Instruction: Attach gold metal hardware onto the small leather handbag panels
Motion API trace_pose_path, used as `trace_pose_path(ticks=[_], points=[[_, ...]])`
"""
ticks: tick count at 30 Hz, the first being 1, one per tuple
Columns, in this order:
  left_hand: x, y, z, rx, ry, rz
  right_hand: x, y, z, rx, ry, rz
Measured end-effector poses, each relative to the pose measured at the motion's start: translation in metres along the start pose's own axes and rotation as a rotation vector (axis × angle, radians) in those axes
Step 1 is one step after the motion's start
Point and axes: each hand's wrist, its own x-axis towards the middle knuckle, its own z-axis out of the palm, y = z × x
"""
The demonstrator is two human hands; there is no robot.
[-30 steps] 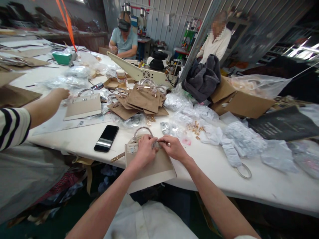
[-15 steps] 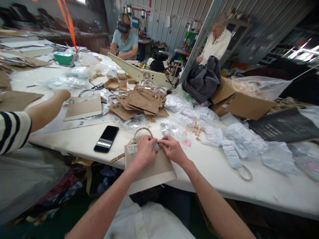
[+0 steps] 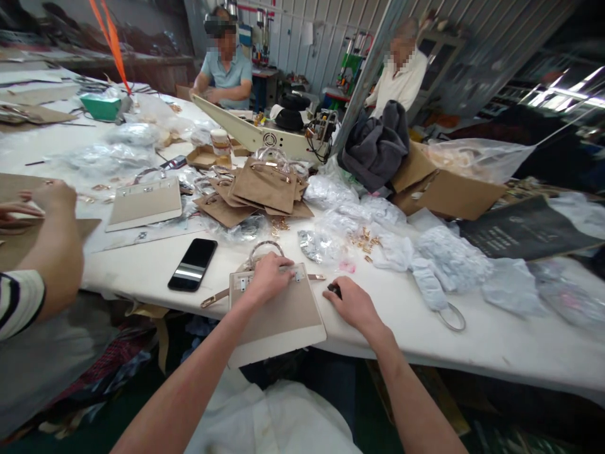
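A beige handbag panel (image 3: 278, 315) with a curved top handle (image 3: 267, 246) and small metal fittings along its upper part lies before me, its pale lower edge hanging past the table. My left hand (image 3: 270, 277) grips it near the top, fingers bent over the fittings. Narrow straps with metal tips stick out at both sides: a left strap (image 3: 215, 297) and a right strap (image 3: 316, 277). To the right of the panel, my right hand (image 3: 352, 304) is closed round a small black object (image 3: 334, 289), mostly hidden, whose kind I cannot make out.
A phone (image 3: 193, 265) lies left of the panel. Beyond are stacked brown bag pieces (image 3: 265, 186), another panel (image 3: 145, 202), gold fittings (image 3: 366, 243) and plastic bags (image 3: 326, 246). A co-worker's hand (image 3: 57, 195) is at far left; two people are at the back.
My right hand has left the panel's fittings and moved right, now with a black object in it. My left hand stays on the panel. The neighbouring co-worker's arm has drawn back left.
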Motion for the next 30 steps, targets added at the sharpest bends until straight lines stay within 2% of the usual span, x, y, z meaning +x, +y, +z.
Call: trace_pose_path(ticks=[3, 6, 8, 10, 12, 15, 19, 22, 27, 30], points=[[0.005, 0.002, -0.001, 0.008, 0.005, 0.006, 0.0, -0.004, -0.007, 0.257, 0.04, 0.092], [0.007, 0.006, -0.001, 0.046, 0.006, -0.021, -0.002, -0.006, -0.02, 0.685, 0.175, 0.216], [0.009, 0.009, -0.002, 0.082, -0.002, -0.041, -0.002, -0.007, -0.028, 0.867, 0.236, 0.256], [0.01, 0.01, -0.001, 0.097, -0.02, -0.032, -0.001, -0.008, -0.034, 0.874, 0.212, 0.251], [0.01, 0.009, 0.0, 0.086, -0.029, -0.008, 0.001, -0.011, -0.038, 0.756, 0.179, 0.221], [0.009, 0.008, 0.003, 0.077, -0.017, -0.005, 0.005, -0.021, -0.041, 0.636, 0.273, 0.182], [0.008, 0.012, 0.005, 0.124, -0.012, -0.025, 0.011, -0.037, -0.042, 0.871, 0.472, 0.072], [0.008, 0.016, 0.004, 0.155, -0.038, -0.045, 0.017, -0.048, -0.035, 0.997, 0.54, -0.007], [0.001, 0.023, 0.001, 0.181, -0.029, -0.03, 0.019, -0.049, -0.016, 1.128, 0.508, 0.088], [-0.002, 0.028, -0.002, 0.216, -0.042, -0.017, 0.019, -0.04, -0.014, 1.189, 0.343, 0.111]])
